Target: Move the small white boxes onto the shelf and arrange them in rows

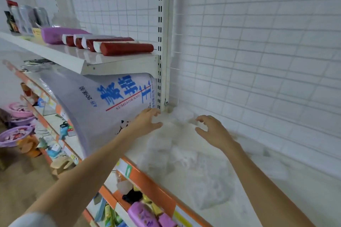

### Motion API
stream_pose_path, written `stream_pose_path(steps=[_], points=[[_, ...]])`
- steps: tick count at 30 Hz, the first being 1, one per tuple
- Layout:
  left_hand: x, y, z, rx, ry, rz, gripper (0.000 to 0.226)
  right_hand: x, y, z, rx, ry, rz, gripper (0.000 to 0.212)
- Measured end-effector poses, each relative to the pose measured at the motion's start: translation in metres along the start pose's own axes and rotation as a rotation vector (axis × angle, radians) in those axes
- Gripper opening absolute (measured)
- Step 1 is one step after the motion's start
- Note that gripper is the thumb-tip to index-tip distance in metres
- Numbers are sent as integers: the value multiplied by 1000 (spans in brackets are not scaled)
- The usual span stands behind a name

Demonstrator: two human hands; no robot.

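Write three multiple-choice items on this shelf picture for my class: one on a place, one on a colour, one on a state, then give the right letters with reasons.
1. Where is the large bag with blue print?
A. under the upper shelf, left of the hands
B. on the floor
C. on top of the upper shelf

2. What colour is the front edge strip of the shelf the hands reach over?
A. green
B. orange
C. black

3. How are the left hand and right hand?
A. both fists
B. clasped together
C. apart, fingers spread

Key: 1 A, it stands beneath the shelf board; 2 B, the strip shows orange; 3 C, a gap separates them.
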State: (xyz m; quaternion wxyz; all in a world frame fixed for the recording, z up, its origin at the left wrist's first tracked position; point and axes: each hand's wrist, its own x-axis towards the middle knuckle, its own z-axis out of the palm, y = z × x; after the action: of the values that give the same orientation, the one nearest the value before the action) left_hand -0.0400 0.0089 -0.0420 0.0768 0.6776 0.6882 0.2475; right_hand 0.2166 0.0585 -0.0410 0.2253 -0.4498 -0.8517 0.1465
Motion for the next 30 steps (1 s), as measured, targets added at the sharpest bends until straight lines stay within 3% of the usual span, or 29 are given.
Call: stream_pose_path(steps=[5,11,13,16,20,25,30], points=[[54,-12,28,-55,-137,-4,58,38,4,28,-49,-16,31,37],[98,-22,48,-230,-209,-2,71,78,6,52,-169,-6,94,51],[107,-21,55,-275,-241,1,78,87,6,59,-143,-29,132,51],[115,-22,70,-328,-265,-10,70,96,8,69,-42,11,155,44],[118,-31,88,-500,-244,-65,78,101,8,74,-23,62,137,37],[120,-36,92,-528,-244,-59,76,99,6,74,7,54,149,37],[110,-38,95,-543,-187,52,67,80,6,63,103,82,196,32]])
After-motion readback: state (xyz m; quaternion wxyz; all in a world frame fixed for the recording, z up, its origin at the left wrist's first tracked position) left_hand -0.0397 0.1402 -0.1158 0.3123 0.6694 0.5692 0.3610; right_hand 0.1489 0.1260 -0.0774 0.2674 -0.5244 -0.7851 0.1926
